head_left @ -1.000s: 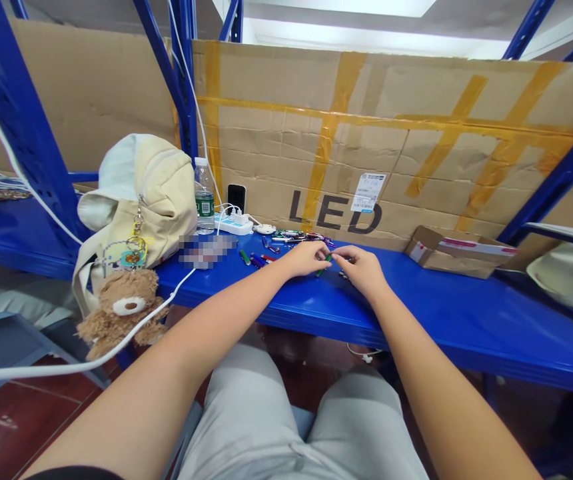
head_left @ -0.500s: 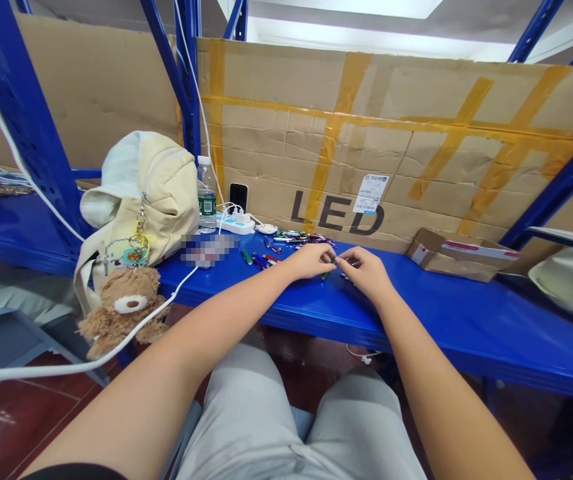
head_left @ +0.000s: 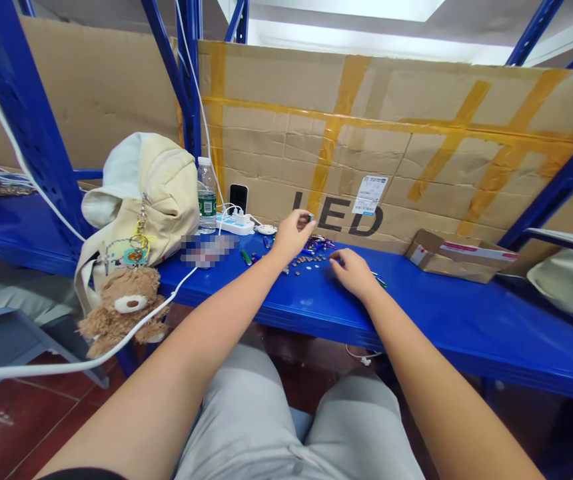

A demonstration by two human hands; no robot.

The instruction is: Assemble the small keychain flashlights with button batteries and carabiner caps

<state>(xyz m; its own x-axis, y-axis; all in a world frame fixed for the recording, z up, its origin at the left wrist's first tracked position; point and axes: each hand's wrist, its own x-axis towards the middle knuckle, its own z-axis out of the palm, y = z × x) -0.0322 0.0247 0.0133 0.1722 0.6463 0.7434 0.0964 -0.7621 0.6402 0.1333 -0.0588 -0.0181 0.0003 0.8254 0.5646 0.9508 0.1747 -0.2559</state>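
Note:
My left hand point(head_left: 292, 235) is raised above the blue steel shelf point(head_left: 441, 320), pinching a small green piece point(head_left: 310, 217) at its fingertips. My right hand point(head_left: 354, 273) rests low on the shelf, its fingertips over a small coloured item point(head_left: 339, 261) that they partly hide. Tiny round metal discs point(head_left: 302, 264) lie scattered between my hands. Behind them sits a heap of small coloured tubes point(head_left: 321, 245), and a green tube point(head_left: 245, 257) lies further left. Two more small pieces point(head_left: 379, 282) lie right of my right hand.
A cream backpack point(head_left: 141, 193) with a plush bear point(head_left: 124, 310) stands at left, beside a water bottle point(head_left: 206, 197), a phone point(head_left: 238, 198) and a white power strip point(head_left: 235, 224). Taped cardboard point(head_left: 391, 127) forms the back wall. A flattened parcel box point(head_left: 459, 257) lies at right.
My hands have come apart, and the left has risen up and back with the green piece. Small round discs now lie spread on the shelf between my hands.

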